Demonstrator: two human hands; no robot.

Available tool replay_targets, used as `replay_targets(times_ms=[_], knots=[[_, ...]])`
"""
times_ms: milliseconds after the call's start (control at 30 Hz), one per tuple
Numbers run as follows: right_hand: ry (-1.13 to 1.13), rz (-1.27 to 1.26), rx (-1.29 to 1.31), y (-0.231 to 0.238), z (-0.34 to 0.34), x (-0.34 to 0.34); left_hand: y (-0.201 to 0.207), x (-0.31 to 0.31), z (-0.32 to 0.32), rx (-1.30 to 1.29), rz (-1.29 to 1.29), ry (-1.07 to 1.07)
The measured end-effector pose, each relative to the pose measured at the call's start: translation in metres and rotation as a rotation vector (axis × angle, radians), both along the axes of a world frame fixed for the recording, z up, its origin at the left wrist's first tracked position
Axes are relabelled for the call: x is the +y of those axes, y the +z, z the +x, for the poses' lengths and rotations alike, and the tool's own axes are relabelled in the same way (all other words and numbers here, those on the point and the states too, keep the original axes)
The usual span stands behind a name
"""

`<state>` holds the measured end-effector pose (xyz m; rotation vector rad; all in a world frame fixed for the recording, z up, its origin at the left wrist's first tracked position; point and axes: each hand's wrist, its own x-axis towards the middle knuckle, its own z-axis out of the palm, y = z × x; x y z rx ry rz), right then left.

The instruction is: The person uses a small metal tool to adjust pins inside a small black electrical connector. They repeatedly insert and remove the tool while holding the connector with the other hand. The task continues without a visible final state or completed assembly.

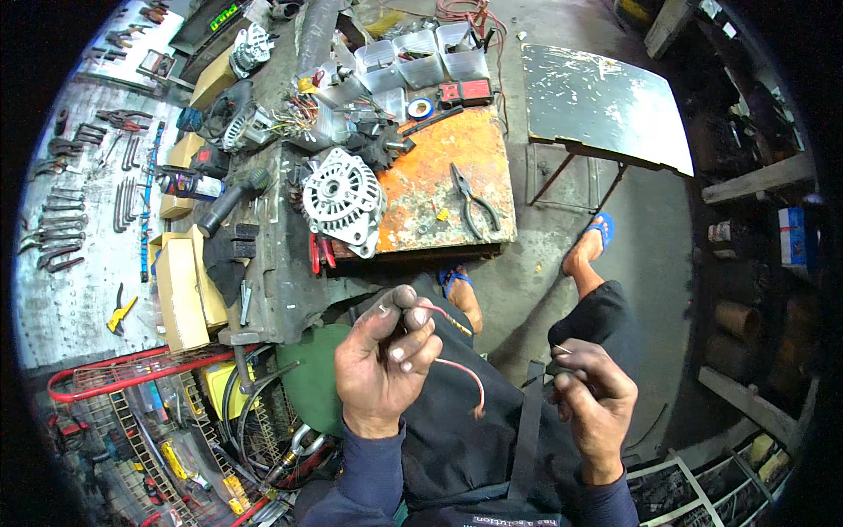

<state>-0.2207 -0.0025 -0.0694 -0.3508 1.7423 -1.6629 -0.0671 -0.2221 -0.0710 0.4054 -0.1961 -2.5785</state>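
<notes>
In front of my lap, my left hand [384, 364] is closed in a pinch around a pinkish-red wire [463, 367]. One length of the wire sticks out above the fingers; the other curves down to a frayed copper end. Over my right thigh, my right hand [595, 397] is closed too, thumb against fingers. A thin, pale sliver [562, 350] shows at its fingertips, too small to name. The two hands are apart. Beyond them, long-nose pliers [475, 204] lie spread on an orange, worn bench top [430, 189], right of a silver alternator housing [341, 195].
Clear plastic bins [417, 60], a red-black device [465, 92] and a tape roll [420, 109] sit at the bench's back. Wrenches [61, 224] hang on the left board. A red-framed wire rack [123, 378] stands lower left, a metal-topped table [606, 101] far right.
</notes>
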Motion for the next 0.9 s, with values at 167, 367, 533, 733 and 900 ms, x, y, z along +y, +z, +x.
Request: replay_targets(times_ms=[167, 367, 533, 733, 900], knots=[[0.187, -0.035, 0.245, 0.017, 0.014, -0.018, 0.012, 0.043, 0.006, 0.024, 0.048, -0.082], [0.113, -0.117, 0.257, 0.024, 0.043, -0.005, 0.028, 0.088, 0.015, -0.079, 0.004, -0.153], [-0.021, -0.228, 0.161, 0.024, 0.065, 0.013, 0.043, 0.114, 0.027, -0.158, -0.092, -0.168], [-0.101, -0.342, 0.192, 0.026, 0.075, 0.030, 0.055, 0.134, 0.038, -0.224, -0.243, -0.207], [-0.102, -0.301, 0.228, 0.038, 0.071, 0.042, 0.068, 0.146, 0.038, -0.416, -0.554, -0.222]])
